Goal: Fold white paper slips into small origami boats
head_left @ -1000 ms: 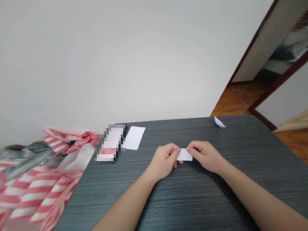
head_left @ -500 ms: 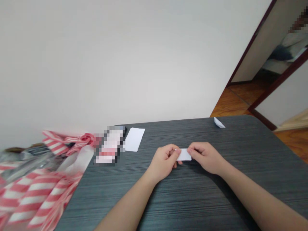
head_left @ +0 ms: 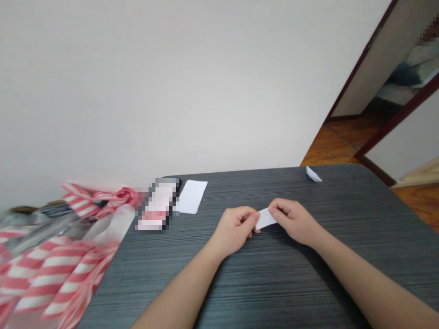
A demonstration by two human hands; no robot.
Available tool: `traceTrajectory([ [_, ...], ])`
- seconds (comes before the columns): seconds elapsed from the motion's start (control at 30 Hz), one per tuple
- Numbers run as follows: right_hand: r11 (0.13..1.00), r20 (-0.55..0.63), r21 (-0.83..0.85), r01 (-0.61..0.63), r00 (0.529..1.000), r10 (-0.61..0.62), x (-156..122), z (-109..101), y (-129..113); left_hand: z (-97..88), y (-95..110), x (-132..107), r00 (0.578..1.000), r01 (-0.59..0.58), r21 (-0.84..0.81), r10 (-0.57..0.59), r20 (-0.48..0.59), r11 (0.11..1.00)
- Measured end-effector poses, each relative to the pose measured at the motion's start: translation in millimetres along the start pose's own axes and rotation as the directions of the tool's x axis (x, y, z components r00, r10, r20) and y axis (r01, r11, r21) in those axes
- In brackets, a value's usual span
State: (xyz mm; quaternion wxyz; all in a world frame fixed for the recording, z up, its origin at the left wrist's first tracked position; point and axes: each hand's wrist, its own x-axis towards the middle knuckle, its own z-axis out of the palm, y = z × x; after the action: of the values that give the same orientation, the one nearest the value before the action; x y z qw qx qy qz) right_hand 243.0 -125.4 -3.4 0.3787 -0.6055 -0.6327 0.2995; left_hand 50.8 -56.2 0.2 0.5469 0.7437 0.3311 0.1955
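A small white piece of paper (head_left: pixel 265 219) is stretched between my two hands, just above the dark wood-grain table (head_left: pixel 247 283). My left hand (head_left: pixel 238 228) pinches its left end between thumb and fingers. At the other end, my right hand (head_left: pixel 291 220) grips the upper right corner, thumb on top. The paper tilts, its right side farther from me. Whether it is folded in layers I cannot tell.
White paper sheets (head_left: pixel 192 197) lie at the back left beside a phone-like device (head_left: pixel 159 203) with a blurred screen. A folded white paper (head_left: pixel 313 174) sits near the back right edge. Red-and-white striped bags (head_left: pixel 51 274) crowd the left side. A white wall (head_left: pixel 206 91) rises behind.
The small paper has turned from level to slanted, its right end lifting away from me. My right hand has shifted slightly up and my left has barely moved.
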Motion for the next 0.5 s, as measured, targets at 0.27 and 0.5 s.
traceTrajectory([
  [0.27, 0.999, 0.031, 0.019, 0.038, 0.999, -0.039, -0.4, -1.0, -0.5, -0.6, -2.1, -0.6, 0.996, -0.074, 0.127, 0.068, 0.052, 0.989],
  [0.5, 0.999, 0.071, 0.02, 0.032, 0.997, -0.033, -0.2, 1.3, -0.7, -3.0, 3.6, -0.7, 0.995, -0.094, 0.143, 0.088, 0.049, 0.985],
])
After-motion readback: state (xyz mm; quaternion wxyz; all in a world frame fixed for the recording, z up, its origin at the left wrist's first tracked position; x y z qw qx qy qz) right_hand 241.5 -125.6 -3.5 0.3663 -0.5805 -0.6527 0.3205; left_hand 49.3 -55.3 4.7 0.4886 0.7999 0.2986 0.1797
